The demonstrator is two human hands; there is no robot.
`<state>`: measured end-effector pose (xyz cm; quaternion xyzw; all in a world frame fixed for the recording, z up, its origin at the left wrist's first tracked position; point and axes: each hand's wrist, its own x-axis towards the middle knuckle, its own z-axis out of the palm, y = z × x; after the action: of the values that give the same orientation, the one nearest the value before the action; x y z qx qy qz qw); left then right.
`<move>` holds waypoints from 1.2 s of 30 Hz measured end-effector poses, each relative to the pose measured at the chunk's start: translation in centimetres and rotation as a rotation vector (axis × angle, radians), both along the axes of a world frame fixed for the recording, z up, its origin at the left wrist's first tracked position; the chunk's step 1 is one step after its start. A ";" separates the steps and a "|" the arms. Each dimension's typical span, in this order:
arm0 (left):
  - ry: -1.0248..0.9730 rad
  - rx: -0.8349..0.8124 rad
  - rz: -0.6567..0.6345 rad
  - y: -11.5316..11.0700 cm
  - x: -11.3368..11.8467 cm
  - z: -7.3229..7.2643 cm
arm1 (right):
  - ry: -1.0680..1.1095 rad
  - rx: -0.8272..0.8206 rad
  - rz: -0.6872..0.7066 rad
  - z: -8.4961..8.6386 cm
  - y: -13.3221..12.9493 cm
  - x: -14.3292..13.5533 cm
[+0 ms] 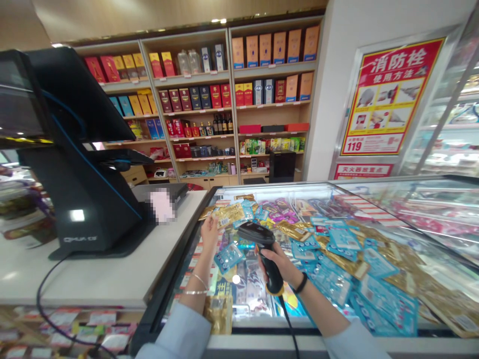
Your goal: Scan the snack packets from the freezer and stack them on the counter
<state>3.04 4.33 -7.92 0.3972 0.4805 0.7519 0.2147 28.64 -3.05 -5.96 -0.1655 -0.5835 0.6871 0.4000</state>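
Note:
My right hand (276, 263) is wrapped round the handle of a black barcode scanner (258, 233), whose head points left. In my left hand (209, 230) is the edge of a gold foil packet (229, 215), with its printed barcode label facing up. The scanner head is close to this packet, a little to its right and nearer to me. Below them lies a blue packet (229, 258) on the glass top of a freezer case. More blue packets (333, 279) and gold packets (396, 254) are heaped to the right of my right hand.
A black point-of-sale terminal (93, 199) stands on the white counter (157, 259) at left, its cable hanging over the front. The freezer's dark frame (175, 269) borders the counter. Behind are shelves (198, 109) of boxed goods. A red poster (392, 94) hangs at right.

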 end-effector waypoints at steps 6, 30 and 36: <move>-0.092 -0.028 -0.050 0.2 0.0 -0.1 | 0.009 -0.025 -0.023 -0.2 0.1 0.0; -0.449 -0.305 -0.258 -1.9 4.8 3.4 | 0.141 -0.099 -0.162 1.3 2.1 2.2; -0.494 -0.365 -0.442 -2.0 11.7 6.1 | 0.180 -0.060 -0.355 2.8 1.6 8.8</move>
<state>14.71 2.29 -1.87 0.2529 0.4431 0.6625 0.5484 37.42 -1.45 -3.12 -0.2155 -0.4863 0.6351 0.5601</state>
